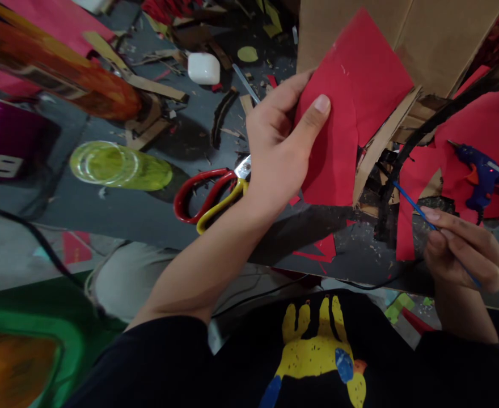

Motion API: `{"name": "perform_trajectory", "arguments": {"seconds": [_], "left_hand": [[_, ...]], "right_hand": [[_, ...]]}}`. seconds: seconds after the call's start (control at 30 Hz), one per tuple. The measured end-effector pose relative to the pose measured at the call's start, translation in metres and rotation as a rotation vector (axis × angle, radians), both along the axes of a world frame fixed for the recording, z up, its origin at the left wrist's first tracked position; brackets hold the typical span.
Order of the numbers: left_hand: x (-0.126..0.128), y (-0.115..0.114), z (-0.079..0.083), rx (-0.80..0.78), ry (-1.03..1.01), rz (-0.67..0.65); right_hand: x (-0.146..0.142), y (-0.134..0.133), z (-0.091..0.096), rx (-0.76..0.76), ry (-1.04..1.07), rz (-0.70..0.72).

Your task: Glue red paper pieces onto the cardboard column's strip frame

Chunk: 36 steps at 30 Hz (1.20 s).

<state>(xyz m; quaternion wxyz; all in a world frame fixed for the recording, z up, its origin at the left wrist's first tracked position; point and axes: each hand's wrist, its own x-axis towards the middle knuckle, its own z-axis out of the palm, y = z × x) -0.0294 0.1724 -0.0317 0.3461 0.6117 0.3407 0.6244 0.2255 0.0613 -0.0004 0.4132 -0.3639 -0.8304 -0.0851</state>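
My left hand (281, 141) is closed on a piece of red paper (338, 124), the thumb pressed flat on its face and the other fingers behind it. Along the paper's right side runs a curved cardboard strip (375, 144); whether the two are joined I cannot tell. Pinched in my right hand (466, 246) is a thin blue stick (413, 205), like a paintbrush handle. Its far end reaches a dark, curved strip (396, 170) beside the cardboard, where the tip is hard to make out. Scissors (202, 204) with red and yellow handles lie partly behind my left wrist.
A blue glue gun (485, 173) lies on red paper at the right. Further left are a yellow-green glass (119, 164), a white rounded object (204, 68) and an orange bottle-like object (83, 79). Cardboard (355, 34) stands behind; scraps litter the dark table (117, 212).
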Motion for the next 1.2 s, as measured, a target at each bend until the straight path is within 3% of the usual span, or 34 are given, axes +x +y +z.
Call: {"name": "perform_trajectory", "arguments": {"seconds": [0.17, 0.33, 0.5, 0.63, 0.83, 1.1, 1.2], "left_hand": [[0.0, -0.001, 0.001, -0.001, -0.001, 0.002], [-0.002, 0.001, -0.001, -0.02, -0.017, -0.028], [-0.009, 0.008, -0.007, 0.063, 0.044, -0.068], [-0.009, 0.007, -0.007, 0.045, 0.059, -0.062], [-0.005, 0.005, -0.008, 0.011, -0.007, -0.017], [-0.004, 0.005, -0.009, 0.025, 0.02, -0.017], [-0.002, 0.003, -0.007, 0.017, 0.014, -0.038]], "right_hand": [[-0.002, 0.009, -0.003, 0.226, -0.029, 0.085], [-0.005, 0.009, -0.005, 0.186, 0.004, 0.052], [-0.004, 0.011, -0.005, 0.227, 0.008, 0.04], [-0.004, 0.013, -0.003, 0.251, 0.039, 0.061], [0.0, 0.007, 0.002, 0.168, -0.057, 0.068], [0.004, 0.02, -0.006, 0.227, 0.367, -0.057], [0.003, 0.027, -0.006, 0.233, 0.427, -0.072]]}}
